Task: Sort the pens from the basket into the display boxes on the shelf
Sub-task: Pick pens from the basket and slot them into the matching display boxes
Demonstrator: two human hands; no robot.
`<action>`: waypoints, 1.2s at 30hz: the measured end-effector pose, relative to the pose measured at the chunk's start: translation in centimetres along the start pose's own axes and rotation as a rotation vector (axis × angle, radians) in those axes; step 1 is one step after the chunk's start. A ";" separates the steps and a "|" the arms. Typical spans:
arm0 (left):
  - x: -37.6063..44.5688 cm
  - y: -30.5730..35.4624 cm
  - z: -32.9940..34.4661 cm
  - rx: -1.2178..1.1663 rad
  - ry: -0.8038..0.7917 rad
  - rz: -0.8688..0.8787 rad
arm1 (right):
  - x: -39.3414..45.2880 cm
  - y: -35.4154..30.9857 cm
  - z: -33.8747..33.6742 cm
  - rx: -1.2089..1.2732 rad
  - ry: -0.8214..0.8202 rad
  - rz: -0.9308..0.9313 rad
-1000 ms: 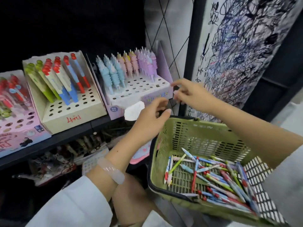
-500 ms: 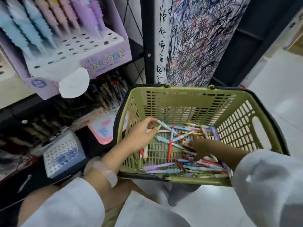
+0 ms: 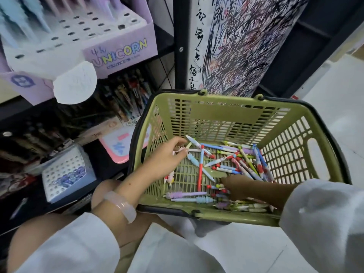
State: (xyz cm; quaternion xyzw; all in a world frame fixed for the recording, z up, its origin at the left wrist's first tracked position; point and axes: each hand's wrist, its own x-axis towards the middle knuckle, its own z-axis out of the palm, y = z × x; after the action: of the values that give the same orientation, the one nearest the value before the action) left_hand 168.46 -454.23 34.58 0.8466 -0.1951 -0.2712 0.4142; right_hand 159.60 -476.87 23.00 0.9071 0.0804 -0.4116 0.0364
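Your left hand (image 3: 167, 156) pinched a pale pen (image 3: 188, 150) inside the olive-green slatted plastic basket (image 3: 222, 115), your right hand (image 3: 236, 186) lay among loose pens, its grip unclear.

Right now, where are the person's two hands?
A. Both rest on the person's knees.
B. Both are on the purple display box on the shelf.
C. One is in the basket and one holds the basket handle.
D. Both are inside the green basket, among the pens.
D: the left hand and the right hand both reach into the green basket, down among the loose pens on its floor.
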 end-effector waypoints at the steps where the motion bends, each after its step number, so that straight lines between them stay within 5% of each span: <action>1: -0.1 0.0 0.0 0.000 -0.002 -0.002 | -0.1 0.0 -0.2 0.037 0.006 0.003; 7: 0.0 0.6 -0.3 -0.051 -0.015 -0.038 | -2.0 0.6 -6.2 0.818 0.259 -0.082; 14: -0.5 3.4 0.6 -0.419 -0.181 -0.142 | -4.9 -3.8 -16.1 1.715 0.450 -0.368; 20: -0.9 4.4 -0.7 -0.629 0.017 -0.094 | -6.1 -6.9 -19.6 1.776 0.544 -0.429; 28: -2.3 5.4 -1.8 -0.821 0.122 -0.071 | -7.6 -10.5 -21.6 1.561 0.880 -0.368; 36: -4.5 6.7 -4.7 -0.760 0.287 0.041 | -10.2 -12.2 -24.3 1.454 0.803 -0.513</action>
State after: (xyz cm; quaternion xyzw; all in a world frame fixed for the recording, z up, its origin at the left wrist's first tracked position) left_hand 167.16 -452.84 43.66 0.6583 -0.0380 -0.1946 0.7262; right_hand 168.87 -462.87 46.67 0.7359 0.0065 -0.0052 -0.6770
